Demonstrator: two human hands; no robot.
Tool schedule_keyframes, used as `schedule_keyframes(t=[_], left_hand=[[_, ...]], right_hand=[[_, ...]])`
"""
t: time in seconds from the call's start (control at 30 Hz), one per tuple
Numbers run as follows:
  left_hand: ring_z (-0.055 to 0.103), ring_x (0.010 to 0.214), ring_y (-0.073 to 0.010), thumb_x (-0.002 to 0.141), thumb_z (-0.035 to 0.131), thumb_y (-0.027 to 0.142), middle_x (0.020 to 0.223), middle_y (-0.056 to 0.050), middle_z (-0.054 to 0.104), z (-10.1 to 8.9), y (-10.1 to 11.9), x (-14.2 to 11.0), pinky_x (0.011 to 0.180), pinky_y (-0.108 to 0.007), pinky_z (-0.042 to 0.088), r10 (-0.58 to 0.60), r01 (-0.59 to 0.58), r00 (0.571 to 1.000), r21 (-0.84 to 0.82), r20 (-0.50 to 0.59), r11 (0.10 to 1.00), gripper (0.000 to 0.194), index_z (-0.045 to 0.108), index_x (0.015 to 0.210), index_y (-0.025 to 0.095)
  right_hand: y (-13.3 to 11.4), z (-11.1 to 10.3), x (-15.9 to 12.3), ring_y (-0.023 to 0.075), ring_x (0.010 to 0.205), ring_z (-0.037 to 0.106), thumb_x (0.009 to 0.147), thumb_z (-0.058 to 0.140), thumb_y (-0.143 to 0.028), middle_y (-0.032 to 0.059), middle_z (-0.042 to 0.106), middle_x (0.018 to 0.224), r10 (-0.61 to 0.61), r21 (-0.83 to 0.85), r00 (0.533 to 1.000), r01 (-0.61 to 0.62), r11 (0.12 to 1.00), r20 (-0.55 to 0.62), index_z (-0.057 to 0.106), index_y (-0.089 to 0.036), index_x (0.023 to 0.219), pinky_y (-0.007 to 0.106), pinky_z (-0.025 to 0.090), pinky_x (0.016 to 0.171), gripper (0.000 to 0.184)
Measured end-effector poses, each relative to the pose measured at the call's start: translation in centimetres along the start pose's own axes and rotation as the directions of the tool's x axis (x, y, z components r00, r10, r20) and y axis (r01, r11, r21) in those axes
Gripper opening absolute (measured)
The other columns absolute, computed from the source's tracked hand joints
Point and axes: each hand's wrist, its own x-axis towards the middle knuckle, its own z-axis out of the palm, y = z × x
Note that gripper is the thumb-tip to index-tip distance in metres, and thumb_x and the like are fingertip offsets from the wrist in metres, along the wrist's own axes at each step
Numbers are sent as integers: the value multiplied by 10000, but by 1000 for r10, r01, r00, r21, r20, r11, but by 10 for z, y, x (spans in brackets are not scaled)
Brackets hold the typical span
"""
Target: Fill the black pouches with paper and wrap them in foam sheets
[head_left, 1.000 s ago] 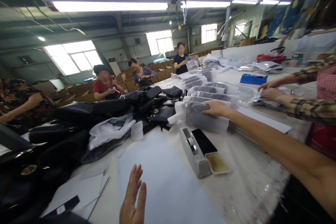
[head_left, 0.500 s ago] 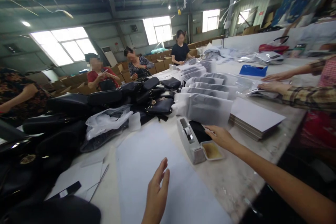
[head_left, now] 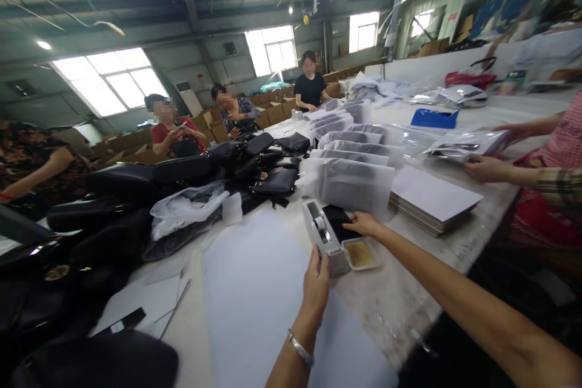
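Note:
A grey tape dispenser [head_left: 324, 231] with a black top and a small tray holding a yellowish sponge [head_left: 361, 253] stands on the table. My right hand [head_left: 365, 224] lies over its black top from the right, fingers curled on it. My left hand [head_left: 317, 282], with a bracelet at the wrist, reaches up to the dispenser's near cutter end. Its fingers are pressed together there, and what they pinch is hidden. A large white sheet [head_left: 254, 297] lies under my left forearm.
Bags in white dust covers [head_left: 350, 180] lie in a row behind the dispenser, beside a stack of white boards [head_left: 431, 197]. Black handbags [head_left: 136, 194] pile up at left. A co-worker's hands at right hold a plastic-wrapped pack [head_left: 468, 142]. Other people stand along the table's far side.
My right hand drew back from the dust-covered bag and came down on the dispenser. My left hand rose from the white sheet to the dispenser's near end and its fingers closed.

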Motion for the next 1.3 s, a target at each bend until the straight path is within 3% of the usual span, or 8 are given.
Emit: schedule_keyframes(t=[0.2,0.37,0.6,0.73,0.93,1.03,1.17,1.3], left_hand=[[229,1474,-232,903,450,611,1586,-111,267,11,8,-18,1217,-339,147,-22,22,1000,28,-8,999,824,296,1498,62],[171,1489,-222,909,441,600,1609,-100,193,20,12,-33,1219,-331,123,-49,49,999,23,19,999,839,239,1514,57],[140,1496,-218,919,447,553,1617,-88,163,36,2,-57,1221,-340,105,-46,46,999,3,17,999,793,235,1521,81],[159,1492,-234,903,474,574,1608,-67,215,39,-4,-70,1223,-366,122,-16,18,999,-51,41,999,760,307,1506,142],[204,1480,-220,931,435,563,1605,-58,232,21,2,-61,1212,-363,195,4,-12,999,-151,-53,989,734,245,1527,178],[206,1480,-216,935,443,545,1600,-79,248,7,9,-49,1217,-360,169,27,-42,993,-124,-118,991,733,247,1524,155],[277,1457,-246,927,444,579,1596,-83,266,-10,7,-46,1191,-387,262,27,-43,990,-114,-139,993,718,281,1514,198],[342,1428,-263,918,468,588,1565,-81,346,-24,-3,-60,1173,-409,307,47,-62,986,-93,-158,994,667,375,1473,232]], right_hand=[[2,2,-15,213,758,712,778,726,-314,70,753,830,-32,250,997,14,968,68,695,-139,951,259,556,626,249],[-1,-2,-31,231,913,718,756,739,-231,94,751,1026,-172,414,983,129,901,67,647,-145,1192,304,592,772,454],[2,-9,-61,277,1098,655,732,721,-228,25,702,1183,-328,412,942,275,869,64,666,-225,1233,364,533,944,504],[-1,-16,-87,280,1137,631,807,658,-287,2,689,1210,-370,365,928,328,871,50,659,-271,1254,376,477,1006,447],[-7,-14,-102,254,1017,684,948,436,-445,25,739,1088,-413,371,907,356,858,85,735,-219,1129,349,543,886,416],[0,-17,-110,256,1047,670,947,428,-431,56,734,1101,-397,339,917,362,869,38,739,-197,1106,365,518,935,421],[25,-29,-133,277,1228,556,913,493,-447,100,652,1269,-341,202,930,363,909,-136,693,-182,1182,402,373,1103,428],[56,-31,-159,283,1139,616,892,489,-503,114,649,1268,-174,68,970,187,980,-169,614,-178,1288,401,458,1028,527]])
